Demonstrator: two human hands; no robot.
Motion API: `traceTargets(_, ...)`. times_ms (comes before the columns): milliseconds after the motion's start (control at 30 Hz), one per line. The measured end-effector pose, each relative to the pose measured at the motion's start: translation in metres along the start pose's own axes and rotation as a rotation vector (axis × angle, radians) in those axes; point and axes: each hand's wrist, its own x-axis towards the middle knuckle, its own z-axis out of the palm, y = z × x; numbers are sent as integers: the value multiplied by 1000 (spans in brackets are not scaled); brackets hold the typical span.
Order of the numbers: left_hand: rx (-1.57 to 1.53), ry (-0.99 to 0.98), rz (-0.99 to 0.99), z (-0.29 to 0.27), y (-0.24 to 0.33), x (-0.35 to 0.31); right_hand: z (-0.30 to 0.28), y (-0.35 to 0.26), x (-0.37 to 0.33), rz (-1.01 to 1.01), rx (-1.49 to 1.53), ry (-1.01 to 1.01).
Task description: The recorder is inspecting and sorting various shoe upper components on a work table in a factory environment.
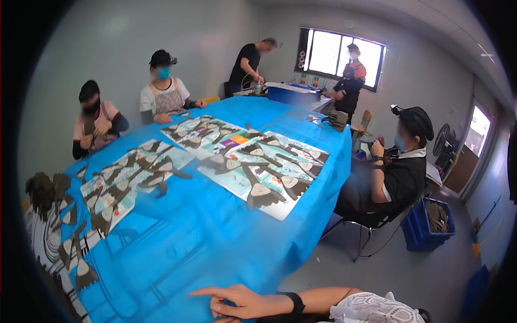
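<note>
My right hand (238, 302) is at six o'clock in the head view, its forearm coming in from about four, a dark band (295, 302) round the wrist. The index finger points out toward nine o'clock and the others bend loosely beneath it; I see nothing held in them, though the lower edge cuts them off. I cannot tell whether the hand rests on the blue-covered table (226, 242) or hangs just above it. My left hand is out of view.

The nearest dark piece (266, 200) lies flat toward twelve to one o'clock from my hand, well apart from it, on a white printed board (285, 210). It has a scalloped, flared end, a pale oval patch (260, 189) and a narrow strip running off toward eleven o'clock. It looks like cloth or thin knit, so I judge it light, limp and unlikely to break, with little slip against bare skin. The scalloped tips would probably fold or curl if pinched alone. I'd take hold across the pale patch, where it seems broadest and perhaps firmest, thumb on top and fingers beneath; lifted by the strip, the wide end would likely droop. More such pieces lie at nine to ten o'clock, beside a dark heap (40, 194).
</note>
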Motion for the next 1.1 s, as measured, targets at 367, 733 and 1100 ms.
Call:
traceTargets(367,137,-89,-104,0,-17,-1,-22,20,0,49,-133,121)
traceTargets(733,147,-117,-135,4,-14,-1,-25,18,-2,46,-135,76)
traceTargets(1100,167,-120,-233,2,-18,-9,-22,17,-1,-7,-174,97)
